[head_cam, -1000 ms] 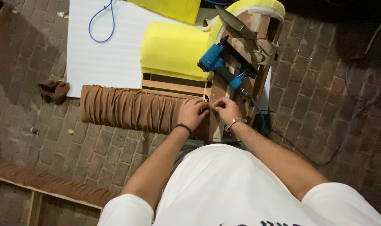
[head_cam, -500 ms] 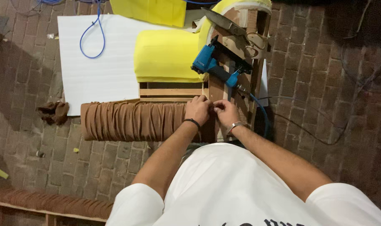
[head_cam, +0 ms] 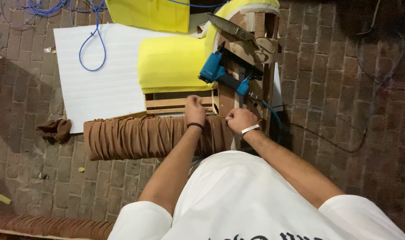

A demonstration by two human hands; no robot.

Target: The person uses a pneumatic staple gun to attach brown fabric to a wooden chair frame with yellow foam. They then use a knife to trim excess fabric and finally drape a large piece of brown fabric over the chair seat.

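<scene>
While I monitor remotely, left hand [head_cam: 195, 108] grip pinches the pleated brown fabric roll [head_cam: 144, 137]. Right hand [head_cam: 240, 120] grip is closed on its edge beside the wooden frame [head_cam: 180, 103].

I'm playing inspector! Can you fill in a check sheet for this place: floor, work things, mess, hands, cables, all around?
Surface: brick floor, white sheet laid on it.
Job's things: pleated brown fabric over wooden frame; yellow foam; blue stapler.
Clutter: brown rag, small scraps.
Grippers: left hand and right hand on the fabric's right end.
Cables: blue cord; black hose.
Surroundings: second pleated piece.
</scene>
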